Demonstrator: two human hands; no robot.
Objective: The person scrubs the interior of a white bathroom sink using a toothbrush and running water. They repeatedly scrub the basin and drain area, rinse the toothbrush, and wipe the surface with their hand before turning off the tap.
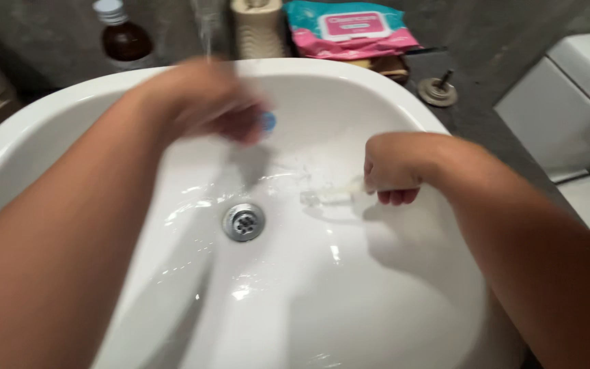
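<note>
Both hands are over a white sink basin (390,287). My right hand (392,167) is closed around the handle of a pale toothbrush (329,197), whose blurred head points left over the wet basin. My left hand (213,102) is blurred, raised near the back of the basin under the tap, its fingers curled around a small blue object (268,121) that I cannot identify. The metal drain (244,221) lies below and between the two hands.
On the dark counter behind the basin stand a brown bottle (125,37) with a white cap, a beige ribbed container (259,31), a pink and teal wipes pack (349,29) and a metal plug (438,89). A white toilet (575,102) is at right.
</note>
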